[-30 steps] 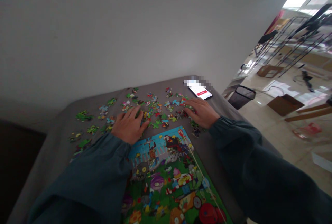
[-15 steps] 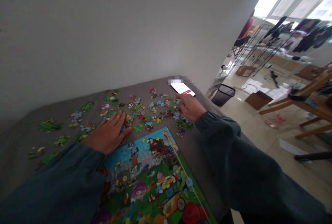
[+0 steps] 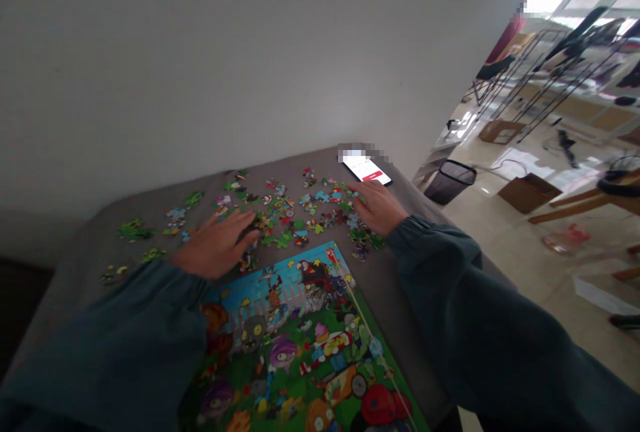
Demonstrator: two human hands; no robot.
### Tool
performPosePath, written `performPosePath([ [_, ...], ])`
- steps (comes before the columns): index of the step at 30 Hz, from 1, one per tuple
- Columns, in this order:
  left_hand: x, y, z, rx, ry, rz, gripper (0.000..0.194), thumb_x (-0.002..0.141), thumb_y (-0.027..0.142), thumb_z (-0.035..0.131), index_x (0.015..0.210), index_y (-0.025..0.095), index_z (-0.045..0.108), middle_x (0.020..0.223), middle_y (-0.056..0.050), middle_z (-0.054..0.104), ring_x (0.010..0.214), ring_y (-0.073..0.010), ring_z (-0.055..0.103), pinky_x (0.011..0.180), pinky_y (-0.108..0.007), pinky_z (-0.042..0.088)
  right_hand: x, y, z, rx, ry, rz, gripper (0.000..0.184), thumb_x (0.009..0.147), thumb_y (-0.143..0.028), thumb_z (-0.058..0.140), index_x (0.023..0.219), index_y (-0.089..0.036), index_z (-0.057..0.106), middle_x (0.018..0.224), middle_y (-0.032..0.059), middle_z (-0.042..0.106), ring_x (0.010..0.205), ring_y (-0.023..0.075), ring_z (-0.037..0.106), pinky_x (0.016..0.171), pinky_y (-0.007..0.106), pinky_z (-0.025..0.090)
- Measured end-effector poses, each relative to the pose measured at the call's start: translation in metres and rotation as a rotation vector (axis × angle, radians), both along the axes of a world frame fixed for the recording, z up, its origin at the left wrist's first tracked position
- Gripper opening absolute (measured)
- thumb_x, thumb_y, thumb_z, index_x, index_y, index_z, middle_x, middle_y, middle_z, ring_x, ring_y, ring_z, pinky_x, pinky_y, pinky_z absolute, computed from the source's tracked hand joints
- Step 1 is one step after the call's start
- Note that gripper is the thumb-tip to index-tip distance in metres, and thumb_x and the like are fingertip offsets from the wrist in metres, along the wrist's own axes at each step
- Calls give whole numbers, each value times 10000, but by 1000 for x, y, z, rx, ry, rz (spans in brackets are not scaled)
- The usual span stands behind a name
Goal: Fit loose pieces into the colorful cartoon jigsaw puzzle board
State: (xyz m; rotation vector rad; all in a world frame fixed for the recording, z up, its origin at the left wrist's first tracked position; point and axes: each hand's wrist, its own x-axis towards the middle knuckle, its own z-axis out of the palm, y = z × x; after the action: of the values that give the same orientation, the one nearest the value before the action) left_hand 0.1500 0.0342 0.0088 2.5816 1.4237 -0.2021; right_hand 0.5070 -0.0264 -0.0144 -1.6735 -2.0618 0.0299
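Note:
Many loose jigsaw pieces [image 3: 290,209] lie scattered over a grey table [image 3: 90,252]. My left hand [image 3: 217,245] rests flat on the pieces left of centre, fingers stretched out and pointing right. My right hand [image 3: 376,205] lies palm down on the pieces at the right, fingers spread toward the far edge. A colourful cartoon puzzle picture sheet [image 3: 300,345] lies on the table just in front of both hands. Neither hand visibly holds a piece.
A lit phone [image 3: 367,169] lies at the table's far right corner, just beyond my right hand. A white wall stands behind the table. To the right are a black mesh bin [image 3: 450,180], cardboard boxes [image 3: 527,192], and clothes racks [image 3: 565,65] on a tiled floor.
The view swung right, then partly back. My left hand slid slightly over the pieces; my right hand stays on the pieces near the phone.

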Motion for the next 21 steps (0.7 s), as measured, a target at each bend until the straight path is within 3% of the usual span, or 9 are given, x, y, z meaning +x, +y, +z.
performPosePath([
  [3,-8,30,21,76,-102,61,598,991,504,360,1411,191,649,1518,-90,620,1433,-285,546,1208,-424,410,-2,1,-2,1,5,35,422,978,-193,473,1345,-195,680,1249,138,744,1197,319,642,1095,552,482],
  [6,-6,63,37,183,-108,189,560,1032,376,330,1469,125,575,1524,-114,607,1361,-299,589,1153,-460,451,-3,2,-5,14,13,35,411,974,-197,474,1319,-191,697,1249,134,740,1192,312,639,1092,524,484],
  [8,0,76,39,201,-95,223,542,1052,335,367,1523,105,504,1513,-108,614,1333,-278,599,1153,-435,443,-3,1,-7,7,12,36,411,964,-190,482,1310,-195,704,1242,132,739,1189,305,639,1088,508,488],
  [11,8,81,35,178,-63,212,494,1053,357,459,1487,145,557,1373,-43,712,1199,-218,655,1074,-331,472,-4,-3,-7,-22,14,38,410,962,-183,487,1311,-177,704,1269,142,730,1210,304,628,1096,497,485],
  [16,8,78,29,162,-1,226,467,1067,340,415,1446,136,596,1156,38,770,1005,-107,660,920,-193,453,-3,-5,-6,-14,25,52,403,959,-183,487,1287,-182,720,1261,137,725,1229,322,612,1087,524,489],
  [19,7,79,30,154,35,239,451,1056,369,460,1389,127,645,1175,41,751,1068,-102,647,940,-185,442,-3,-4,-7,21,46,54,397,948,-198,498,1265,-191,737,1240,126,730,1226,336,610,1106,564,473],
  [21,7,78,31,163,45,238,415,1053,390,498,1342,150,672,1223,19,729,1140,-133,643,1014,-252,464,-4,-4,-7,23,50,59,396,946,-206,501,1262,-198,740,1243,124,728,1228,343,610,1115,583,466],
])
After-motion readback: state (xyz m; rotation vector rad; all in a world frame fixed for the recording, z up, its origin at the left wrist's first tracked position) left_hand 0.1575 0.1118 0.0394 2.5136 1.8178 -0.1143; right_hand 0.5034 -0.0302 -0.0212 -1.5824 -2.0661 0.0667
